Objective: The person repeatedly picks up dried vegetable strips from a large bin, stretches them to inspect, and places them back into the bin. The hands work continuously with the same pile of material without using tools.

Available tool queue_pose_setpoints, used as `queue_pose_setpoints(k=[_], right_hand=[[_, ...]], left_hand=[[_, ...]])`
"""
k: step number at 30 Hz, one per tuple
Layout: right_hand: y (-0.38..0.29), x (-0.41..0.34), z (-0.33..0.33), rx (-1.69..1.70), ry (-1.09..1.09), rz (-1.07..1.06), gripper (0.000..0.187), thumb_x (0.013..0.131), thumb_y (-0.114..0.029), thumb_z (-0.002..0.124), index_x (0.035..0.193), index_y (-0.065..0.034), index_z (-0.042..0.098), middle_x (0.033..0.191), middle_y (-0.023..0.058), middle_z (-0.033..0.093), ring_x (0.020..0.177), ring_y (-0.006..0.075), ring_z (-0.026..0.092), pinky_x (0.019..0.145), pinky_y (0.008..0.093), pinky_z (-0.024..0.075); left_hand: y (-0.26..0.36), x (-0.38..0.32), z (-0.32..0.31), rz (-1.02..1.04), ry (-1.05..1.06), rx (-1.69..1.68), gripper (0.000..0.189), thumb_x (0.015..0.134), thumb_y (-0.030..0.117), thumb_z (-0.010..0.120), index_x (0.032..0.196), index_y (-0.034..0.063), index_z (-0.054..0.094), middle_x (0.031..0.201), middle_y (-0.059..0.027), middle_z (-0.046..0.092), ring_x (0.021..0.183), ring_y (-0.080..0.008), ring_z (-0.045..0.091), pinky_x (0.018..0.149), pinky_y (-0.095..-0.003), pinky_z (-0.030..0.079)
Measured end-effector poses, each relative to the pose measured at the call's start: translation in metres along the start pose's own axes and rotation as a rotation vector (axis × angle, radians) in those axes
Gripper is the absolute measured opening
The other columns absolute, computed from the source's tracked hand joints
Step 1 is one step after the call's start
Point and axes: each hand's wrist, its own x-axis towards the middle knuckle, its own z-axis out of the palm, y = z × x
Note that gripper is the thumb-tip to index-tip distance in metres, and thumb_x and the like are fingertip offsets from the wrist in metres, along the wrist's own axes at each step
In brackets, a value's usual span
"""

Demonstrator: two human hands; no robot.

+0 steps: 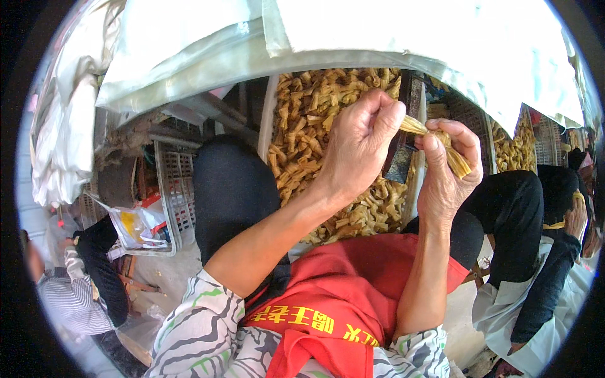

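Note:
Between both hands, above a crate, a yellow fibrous strip (pixel 413 125) is pulled out, with a knot or fold near its right part. My left hand (pixel 361 137) pinches one end between thumb and bent fingers. The other end, fanned into flat layers, sits in my right hand (pixel 451 165), gripped by thumb and fingertips. Below the hands, many similar yellow-brown knotted pieces (pixel 300 141) fill the long crate with a pale rim (pixel 268 118). The pieces look like plant material, but their exact kind cannot be told.
White plastic sheeting (pixel 189 56) covers the worktop ahead. A dark flat piece (pixel 399 163) lies beside the right crate wall. A plastic basket (pixel 175 189) holding bags stands left. Seated co-workers flank me: a striped sleeve (pixel 71 297) left, a hand (pixel 575 217) right. Another crate holds knotted pieces (pixel 513 146).

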Motion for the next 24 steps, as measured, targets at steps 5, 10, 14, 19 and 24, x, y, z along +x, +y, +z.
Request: queue_pose_setpoints(k=[5,10,14,19,24], right_hand=[[0.004,-0.008,0.004,0.008,0.039,0.011,0.019,0.075,0.001,0.069,0.091,-0.0008,0.058,0.090,0.0080,0.062,0.083,0.0109,0.057,0.073,0.0216,0.0457],[0.001,-0.018,-0.008,0.020,0.300,0.138,0.012,0.078,0.000,0.065,0.087,-0.0025,0.057,0.084,0.0057,0.060,0.074,0.0097,0.054,0.066,0.0207,0.0434],[-0.004,-0.027,-0.042,-0.387,0.134,0.400,0.021,0.079,-0.014,0.068,0.094,-0.0006,0.064,0.082,0.0044,0.062,0.073,0.0093,0.054,0.067,0.0217,0.0425],[-0.001,-0.031,-0.066,-0.787,0.060,0.167,0.030,0.080,-0.024,0.069,0.098,-0.0005,0.067,0.087,0.0057,0.066,0.080,0.0103,0.057,0.072,0.0223,0.0430],[-0.013,-0.029,-0.065,-0.124,0.184,0.191,0.025,0.086,-0.021,0.061,0.095,0.0024,0.064,0.073,0.0038,0.062,0.058,0.0045,0.047,0.054,0.0175,0.0369]], left_hand=[[0.001,0.000,0.002,-0.151,0.007,-0.141,0.019,0.093,0.022,0.051,0.079,0.0092,0.053,0.058,0.0091,0.037,0.047,-0.0010,0.032,0.042,-0.0177,0.026],[0.001,-0.006,-0.011,-0.383,0.251,-0.061,0.015,0.086,0.016,0.056,0.072,0.0103,0.053,0.053,0.0081,0.036,0.044,-0.0038,0.030,0.039,-0.0208,0.026],[-0.007,-0.014,-0.030,-0.273,0.386,-0.375,0.012,0.088,0.012,0.051,0.077,0.0087,0.048,0.055,0.0049,0.034,0.045,-0.0069,0.029,0.043,-0.0235,0.029],[-0.008,-0.027,-0.033,-0.192,0.383,-0.501,0.007,0.091,0.014,0.049,0.091,0.0070,0.052,0.057,0.0034,0.033,0.046,-0.0092,0.029,0.051,-0.0271,0.032],[0.014,-0.041,-0.013,-0.079,0.356,-0.326,0.012,0.097,0.016,0.038,0.101,0.0060,0.044,0.066,0.0014,0.041,0.049,-0.0062,0.028,0.046,-0.0230,0.030]])
